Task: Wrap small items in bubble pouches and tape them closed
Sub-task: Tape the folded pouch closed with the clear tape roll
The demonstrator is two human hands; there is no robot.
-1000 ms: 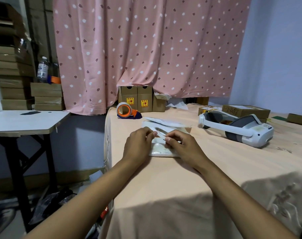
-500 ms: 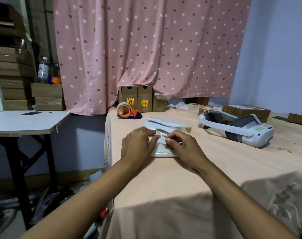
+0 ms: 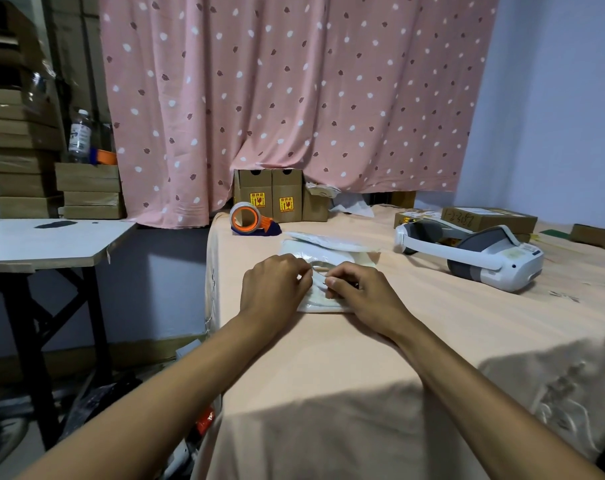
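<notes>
A white bubble pouch (image 3: 317, 299) lies on the peach tablecloth (image 3: 328, 358) in front of me. My left hand (image 3: 273, 284) and my right hand (image 3: 360, 292) both sit on it, fingers curled, pinching its upper fold where a small item shows between the fingertips. More flat white pouches (image 3: 328, 242) lie just behind. An orange tape dispenser (image 3: 249, 220) with a tape roll stands at the table's far left corner, apart from both hands.
A white headset (image 3: 474, 254) lies to the right. Small cardboard boxes (image 3: 282, 199) stand against the pink curtain, flat boxes (image 3: 484, 218) at the far right. A white side table (image 3: 48, 240) and stacked cartons (image 3: 24, 161) are on the left.
My left hand's fingers, stretched across the pouch half a second ago, have curled back into a pinch at the fold. The right hand has stayed nearly still.
</notes>
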